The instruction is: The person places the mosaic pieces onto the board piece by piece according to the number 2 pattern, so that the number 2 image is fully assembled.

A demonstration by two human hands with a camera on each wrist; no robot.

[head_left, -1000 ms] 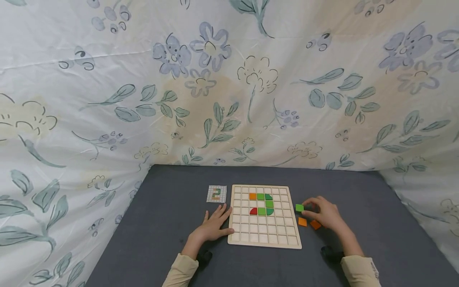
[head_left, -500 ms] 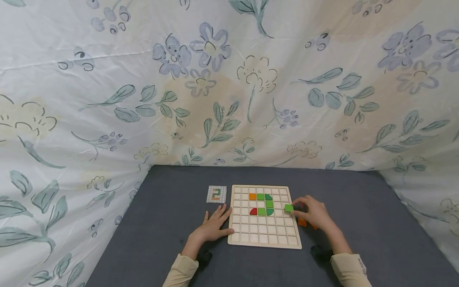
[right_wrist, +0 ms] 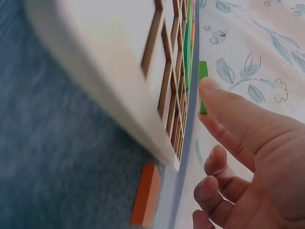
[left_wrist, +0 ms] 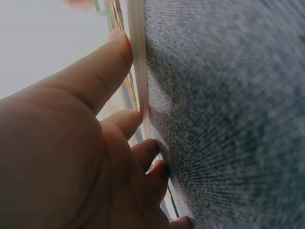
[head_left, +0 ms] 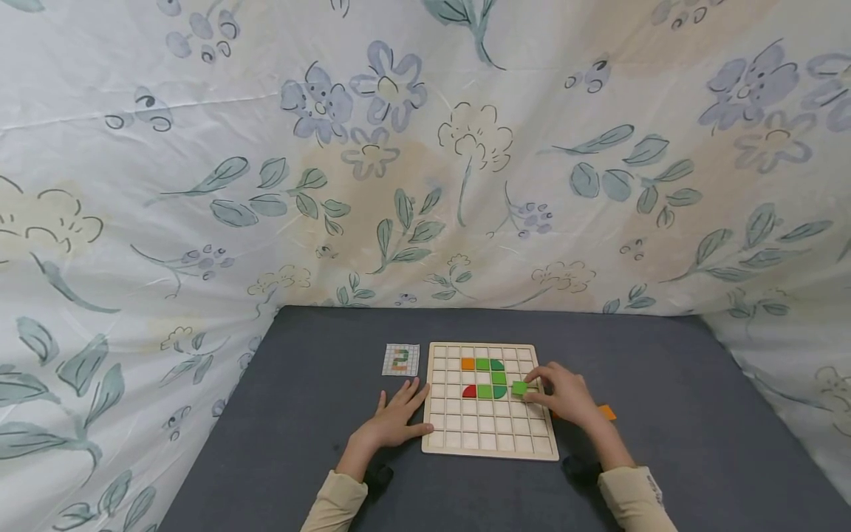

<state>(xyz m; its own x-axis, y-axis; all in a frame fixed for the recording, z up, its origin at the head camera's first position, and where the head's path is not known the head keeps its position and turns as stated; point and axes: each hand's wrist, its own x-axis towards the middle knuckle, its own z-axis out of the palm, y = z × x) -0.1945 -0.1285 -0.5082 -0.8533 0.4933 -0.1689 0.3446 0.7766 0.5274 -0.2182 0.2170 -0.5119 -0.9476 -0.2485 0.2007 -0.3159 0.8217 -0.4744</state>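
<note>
Between thumb and finger my right hand (head_left: pixel 564 393) pinches a light green square tile (head_left: pixel 519 388), held over the right part of the wooden grid board (head_left: pixel 465 441). The right wrist view shows that green tile (right_wrist: pixel 203 88) edge-on, above the board's surface. Fingers spread, my left hand (head_left: pixel 391 418) rests at the board's left edge; its thumb and fingertips touch the wooden side (left_wrist: pixel 138 62) in the left wrist view. Set in the board are an orange square (head_left: pixel 468 363), a red quarter-round tile (head_left: pixel 470 391) and several green pieces, forming a curved shape.
A small pattern card (head_left: pixel 401 360) with a coloured figure lies left of the board. An orange tile (head_left: pixel 606 412) lies on the dark table, partly behind my right wrist. Close to the board's edge is an orange tile (right_wrist: pixel 146 195) in the right wrist view. Floral cloth hangs behind.
My right hand has carried the green tile leftward from beside the board to over its right columns. The left hand stays in place.
</note>
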